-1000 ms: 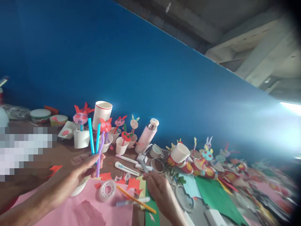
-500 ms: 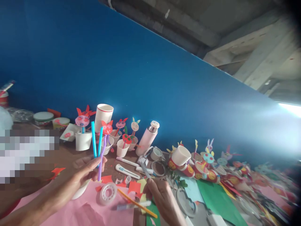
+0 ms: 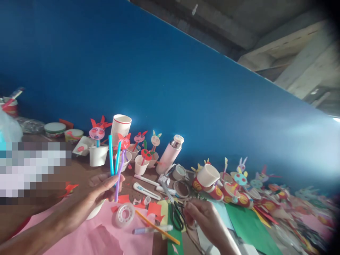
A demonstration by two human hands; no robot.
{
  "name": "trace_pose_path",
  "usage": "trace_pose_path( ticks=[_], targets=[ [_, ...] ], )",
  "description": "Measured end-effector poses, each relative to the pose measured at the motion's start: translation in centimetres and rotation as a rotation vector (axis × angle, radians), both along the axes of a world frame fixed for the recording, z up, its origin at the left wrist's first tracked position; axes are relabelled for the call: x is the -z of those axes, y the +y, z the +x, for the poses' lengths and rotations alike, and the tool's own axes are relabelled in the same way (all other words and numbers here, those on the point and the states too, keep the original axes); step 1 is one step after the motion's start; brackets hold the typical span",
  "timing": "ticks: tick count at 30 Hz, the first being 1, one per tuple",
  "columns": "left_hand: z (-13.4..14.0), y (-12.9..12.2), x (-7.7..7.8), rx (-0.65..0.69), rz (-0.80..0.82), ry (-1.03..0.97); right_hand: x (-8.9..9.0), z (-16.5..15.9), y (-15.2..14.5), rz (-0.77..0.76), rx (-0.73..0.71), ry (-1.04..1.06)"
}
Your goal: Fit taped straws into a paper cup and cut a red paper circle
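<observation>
My left hand (image 3: 107, 186) is closed around two blue straws (image 3: 111, 156) and a bent purple straw (image 3: 120, 168), all held upright over the pink paper. Partly hidden below that hand is a white paper cup (image 3: 95, 211). My right hand (image 3: 200, 216) is just right of the black-handled scissors (image 3: 176, 216), its fingers pinched together. Whether something is between those fingers I cannot make out; a thin curved edge shows beneath them. A clear tape roll (image 3: 125, 214) lies on the pink paper (image 3: 111, 235) between my hands.
Paper cups with paper animal faces (image 3: 146, 154) stand along the blue wall, beside a pink thermos (image 3: 171, 152). A box cutter (image 3: 146, 191), a marker (image 3: 152, 229) and an orange straw (image 3: 156, 226) lie centrally. Green paper (image 3: 247, 226) and more crafts fill the right.
My right hand has let go of the scissors and moved right, so their handles now show on the table. The left hand still holds the straws. The camera view has shifted slightly.
</observation>
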State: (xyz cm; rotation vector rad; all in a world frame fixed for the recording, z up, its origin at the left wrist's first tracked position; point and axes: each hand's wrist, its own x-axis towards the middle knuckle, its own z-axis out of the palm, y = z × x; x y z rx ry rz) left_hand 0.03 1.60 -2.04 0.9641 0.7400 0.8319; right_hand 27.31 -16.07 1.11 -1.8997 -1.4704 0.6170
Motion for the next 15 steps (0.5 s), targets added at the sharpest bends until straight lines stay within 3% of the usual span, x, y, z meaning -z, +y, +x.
trace_pose_path(
  ticks=[3,6,10,15],
  targets=[
    [0.2,-0.1,-0.3,-0.007,-0.009,0.025,1.3,0.3,1.1,-0.024,-0.096,-0.09],
    [0.2,-0.2,-0.9,0.018,-0.013,0.048,4.1,1.3,2.6,-0.055,0.074,-0.177],
    [-0.1,-0.1,-0.7,0.022,-0.058,0.038,8.0,2.8,4.5,-0.048,0.17,-0.219],
    [-0.3,0.6,0.3,0.082,-0.078,0.038,9.4,2.9,6.4,0.011,0.179,-0.416]
  ],
)
